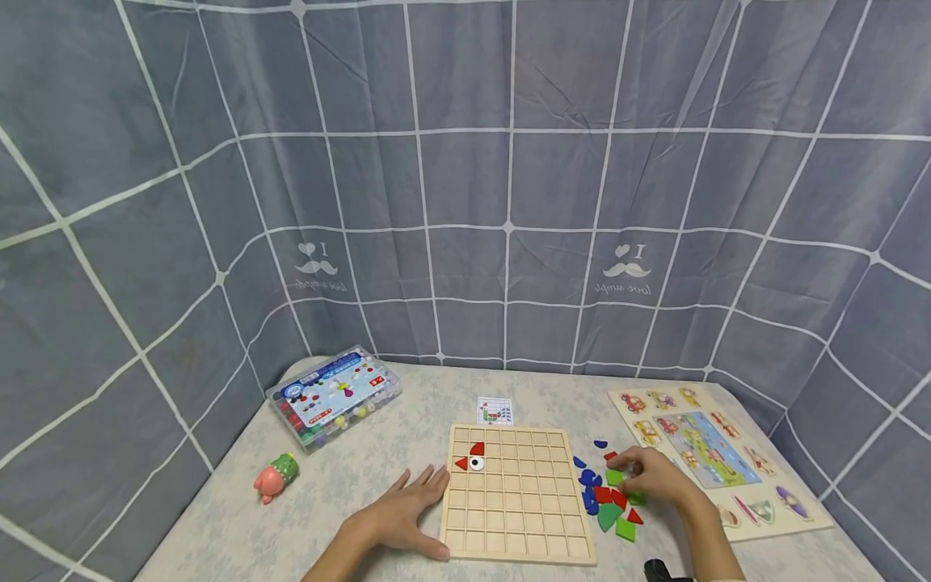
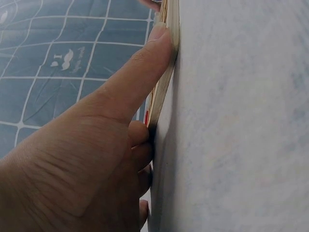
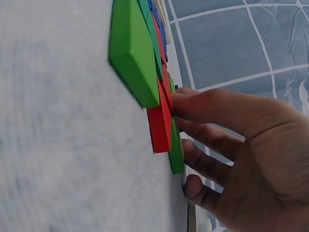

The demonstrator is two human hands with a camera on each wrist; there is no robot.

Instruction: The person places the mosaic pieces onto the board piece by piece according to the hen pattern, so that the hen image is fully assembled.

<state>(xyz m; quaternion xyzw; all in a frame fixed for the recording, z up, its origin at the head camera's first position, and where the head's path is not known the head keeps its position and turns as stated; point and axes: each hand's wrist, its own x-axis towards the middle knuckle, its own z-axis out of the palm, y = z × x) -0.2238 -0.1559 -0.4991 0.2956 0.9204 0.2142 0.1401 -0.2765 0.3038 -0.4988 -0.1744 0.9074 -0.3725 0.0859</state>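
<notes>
A wooden grid board (image 1: 527, 501) lies at the middle of the table. Near its upper left, two red pieces (image 1: 477, 449) and a white eye piece (image 1: 476, 463) sit in its cells. My left hand (image 1: 403, 517) rests along the board's left edge, fingers spread, the thumb (image 2: 149, 53) touching the board's side. To the right of the board is a loose pile of blue, red and green flat pieces (image 1: 609, 517). My right hand (image 1: 650, 475) is over the pile, fingers loosely bent. In the right wrist view its fingertips are beside red and green pieces (image 3: 161, 128); no piece shows between them.
A small pattern card (image 1: 495, 411) lies behind the board. At the right is a wooden picture puzzle (image 1: 727, 461), partly behind my right arm. A clear box of beads (image 1: 334, 396) and a pink-and-green toy (image 1: 276, 477) are at the left. A black object (image 1: 658, 571) shows at the front edge.
</notes>
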